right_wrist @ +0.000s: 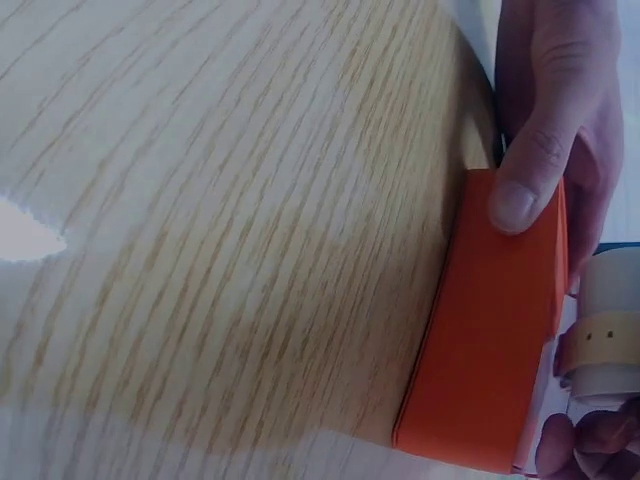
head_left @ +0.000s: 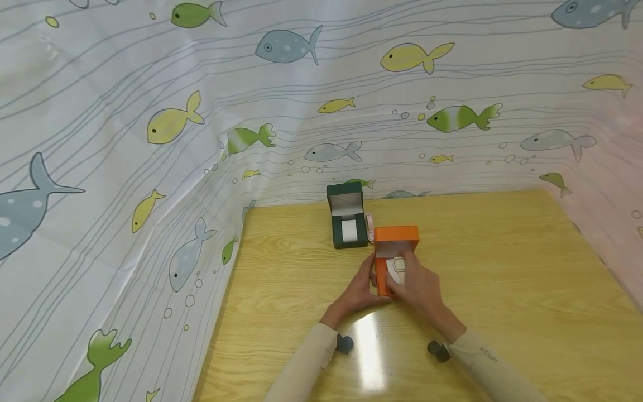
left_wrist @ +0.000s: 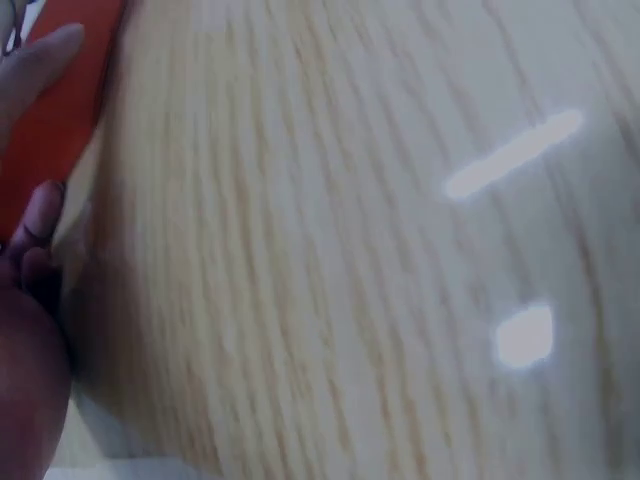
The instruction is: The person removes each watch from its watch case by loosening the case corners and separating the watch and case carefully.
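Observation:
An orange watch box [head_left: 382, 276] stands with its lid raised at the middle of the table. My left hand [head_left: 359, 290] holds it by its left side, and the right wrist view shows the thumb [right_wrist: 530, 190] pressed on the orange front wall [right_wrist: 480, 330]. With my right hand [head_left: 422, 282] I pinch a watch [head_left: 399, 264] on a white cushion at the box's opening. Its cream strap [right_wrist: 615, 335] wraps round the pale cushion [right_wrist: 608, 382]. From the left wrist, only part of the orange box [left_wrist: 50, 130] shows.
Behind and to the left stands a dark green watch box [head_left: 350, 244], its lid raised and a white cushion inside. A pink watch [head_left: 370, 228] lies between the two boxes. A fish-patterned cloth [head_left: 281, 111] walls in the wooden table [head_left: 502, 268].

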{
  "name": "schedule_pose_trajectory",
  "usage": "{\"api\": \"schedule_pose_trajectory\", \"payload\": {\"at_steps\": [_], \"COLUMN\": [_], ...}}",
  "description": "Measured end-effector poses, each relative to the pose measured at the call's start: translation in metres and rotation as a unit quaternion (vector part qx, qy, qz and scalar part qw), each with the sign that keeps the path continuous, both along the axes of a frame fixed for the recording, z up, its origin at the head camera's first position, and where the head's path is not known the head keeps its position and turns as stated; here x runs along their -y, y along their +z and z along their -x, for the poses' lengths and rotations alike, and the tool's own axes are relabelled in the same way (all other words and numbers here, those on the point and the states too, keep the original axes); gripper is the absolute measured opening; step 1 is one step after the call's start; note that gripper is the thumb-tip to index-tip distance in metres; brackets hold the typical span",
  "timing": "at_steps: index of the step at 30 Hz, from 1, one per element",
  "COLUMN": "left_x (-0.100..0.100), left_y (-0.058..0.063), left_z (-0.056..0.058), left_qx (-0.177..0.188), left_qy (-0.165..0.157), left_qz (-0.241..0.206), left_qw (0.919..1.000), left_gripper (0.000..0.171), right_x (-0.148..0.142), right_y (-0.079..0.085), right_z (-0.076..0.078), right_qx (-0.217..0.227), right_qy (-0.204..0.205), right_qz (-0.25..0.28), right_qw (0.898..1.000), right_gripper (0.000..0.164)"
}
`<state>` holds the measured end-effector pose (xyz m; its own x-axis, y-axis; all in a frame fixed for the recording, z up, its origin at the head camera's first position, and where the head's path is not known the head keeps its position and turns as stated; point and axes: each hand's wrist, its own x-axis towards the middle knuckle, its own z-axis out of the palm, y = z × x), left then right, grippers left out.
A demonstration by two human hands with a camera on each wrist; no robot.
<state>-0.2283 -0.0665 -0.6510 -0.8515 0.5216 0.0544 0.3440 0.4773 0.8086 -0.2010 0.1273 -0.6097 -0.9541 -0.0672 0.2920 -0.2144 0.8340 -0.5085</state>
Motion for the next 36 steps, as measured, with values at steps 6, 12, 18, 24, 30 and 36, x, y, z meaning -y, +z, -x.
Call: {"api": "schedule_pose_trajectory", "payload": {"at_steps": [6, 12, 18, 24, 30, 36], "left_x": [0.000, 0.001, -0.006, -0.013, -0.016, -0.020], "left_y": [0.008, 0.011, 0.014, 0.027, 0.033, 0.037], "left_z": [-0.007, -0.009, -0.012, -0.014, -0.017, -0.019], "left_qx": [0.028, -0.008, -0.079, -0.056, -0.029, 0.005], "left_qy": [0.004, 0.023, 0.100, 0.086, 0.068, 0.072], "left_qz": [-0.007, -0.042, -0.082, -0.071, -0.101, -0.150], "left_qw": [0.9996, 0.9988, 0.9884, 0.9922, 0.9921, 0.9860], "left_gripper": [0.111, 0.066, 0.036, 0.038, 0.038, 0.032], "right_x": [-0.002, -0.003, -0.001, -0.002, -0.008, -0.016], "right_y": [-0.004, -0.004, -0.001, 0.002, 0.001, 0.002], "right_z": [-0.002, -0.001, 0.000, -0.001, 0.000, -0.001], "right_qx": [-0.024, -0.044, -0.065, -0.084, -0.081, -0.094], "right_qy": [0.002, 0.011, 0.038, 0.067, 0.121, 0.150], "right_qz": [0.006, 0.018, 0.033, 0.042, 0.047, 0.036], "right_qw": [1.000, 0.999, 0.997, 0.993, 0.988, 0.984], "right_gripper": [0.063, 0.062, 0.063, 0.067, 0.064, 0.059]}}
